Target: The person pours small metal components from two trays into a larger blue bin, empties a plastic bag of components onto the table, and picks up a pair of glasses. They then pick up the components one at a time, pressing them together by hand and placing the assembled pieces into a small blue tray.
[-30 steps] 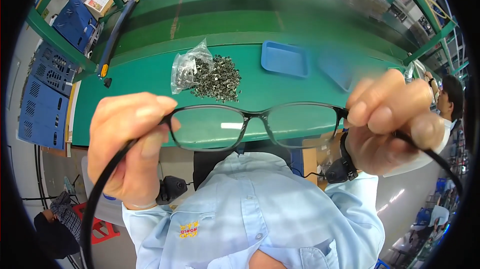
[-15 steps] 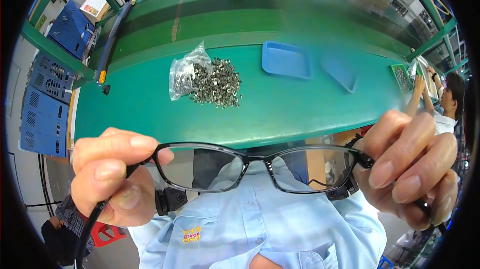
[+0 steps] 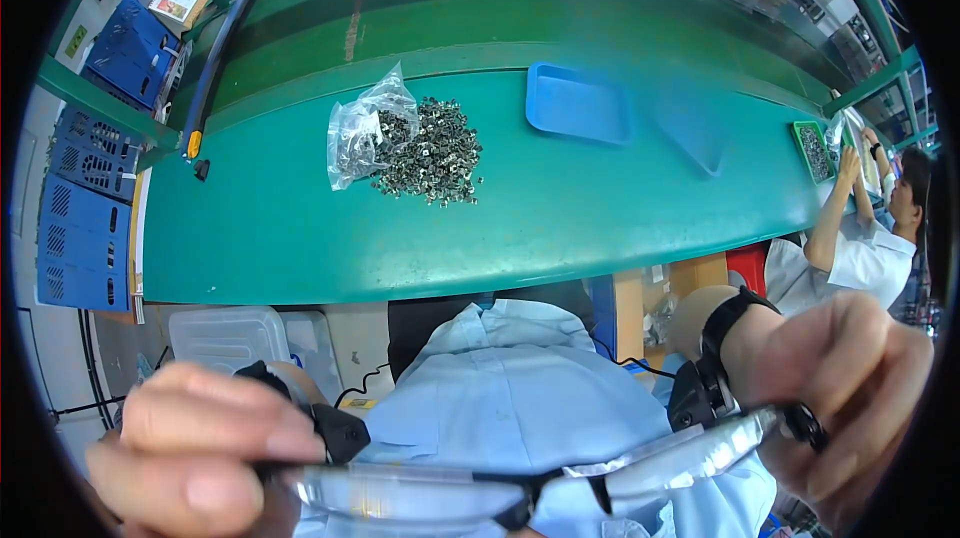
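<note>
Black-framed eyeglasses [image 3: 540, 486] are held up close in front of my light blue shirt, tilted and blurred by motion. My left hand [image 3: 205, 448] pinches the frame at its left end between thumb and fingers. At the right end, my right hand [image 3: 845, 388] grips the frame near the hinge with curled fingers. Each wrist wears a black strap with a small dark device. On the green table beyond lies a heap of small dark and silvery metal parts [image 3: 435, 153], partly inside a clear plastic bag [image 3: 365, 133].
A blue tray [image 3: 578, 128] lies right of the heap, with a blurred second blue shape [image 3: 690, 138] beside it. Blue perforated crates [image 3: 85, 238] stand at the left. At the far right a person [image 3: 860, 238] works by a green tray [image 3: 812, 151]. Clear bins [image 3: 230, 333] sit under the table.
The eyeglasses have moved down toward the lower edge and tipped, with both hands lowering along with them. My view has shifted slightly, showing more below the table.
</note>
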The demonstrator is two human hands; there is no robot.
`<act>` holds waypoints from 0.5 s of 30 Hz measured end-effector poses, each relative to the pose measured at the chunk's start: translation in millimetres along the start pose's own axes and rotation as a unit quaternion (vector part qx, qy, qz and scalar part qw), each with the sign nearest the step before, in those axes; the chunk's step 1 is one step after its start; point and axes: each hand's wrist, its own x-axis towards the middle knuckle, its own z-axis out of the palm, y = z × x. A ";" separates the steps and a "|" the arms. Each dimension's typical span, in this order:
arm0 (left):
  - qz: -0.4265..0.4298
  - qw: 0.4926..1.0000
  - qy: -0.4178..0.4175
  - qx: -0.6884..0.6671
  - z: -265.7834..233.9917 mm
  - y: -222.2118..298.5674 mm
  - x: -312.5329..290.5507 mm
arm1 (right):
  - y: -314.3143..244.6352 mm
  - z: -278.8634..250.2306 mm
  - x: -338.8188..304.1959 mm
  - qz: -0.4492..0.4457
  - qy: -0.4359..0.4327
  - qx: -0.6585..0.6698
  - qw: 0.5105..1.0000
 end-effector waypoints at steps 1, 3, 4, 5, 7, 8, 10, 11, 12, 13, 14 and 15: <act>-0.013 1.000 -0.001 -0.002 -1.2 7.0 0.1 | -0.8 1.1 -0.2 -0.002 0.001 0.005 1.000; -0.041 0.999 -0.015 -0.008 -1.2 15.4 2.1 | -0.7 1.4 -1.9 -0.006 0.002 0.007 1.000; -0.046 0.997 -0.062 -0.030 -1.5 17.3 6.2 | -1.0 2.4 -2.7 -0.004 0.005 0.006 1.000; -0.050 0.992 -0.108 -0.050 -2.3 18.9 8.9 | -1.3 3.7 -2.6 -0.005 0.005 0.009 1.000; -0.055 0.990 -0.111 -0.073 -4.4 17.6 11.7 | 1.8 5.7 -5.3 -0.003 0.008 0.010 1.000; -0.063 0.987 -0.114 -0.097 -5.7 17.7 11.5 | 3.8 7.2 -7.3 0.000 0.009 0.010 1.000; -0.075 0.983 -0.117 -0.122 -7.9 15.2 10.7 | 6.0 10.0 -10.4 0.005 0.011 0.012 1.000; -0.056 0.985 -0.113 -0.115 -9.2 11.2 10.3 | 7.8 9.8 -11.5 0.008 0.013 0.010 1.000; -0.048 0.987 -0.106 -0.109 -9.8 10.3 9.2 | 8.8 10.4 -12.0 0.011 0.014 0.013 1.000; -0.036 0.989 -0.095 -0.107 -10.5 10.8 7.6 | 9.7 10.9 -12.2 0.013 0.016 0.014 1.000; -0.024 0.991 -0.084 -0.106 -10.5 11.3 6.6 | 10.1 11.4 -12.8 0.016 0.018 0.015 1.000; -0.011 0.992 -0.071 -0.105 -10.7 11.6 5.7 | 10.3 10.8 -11.8 0.017 0.019 0.014 1.000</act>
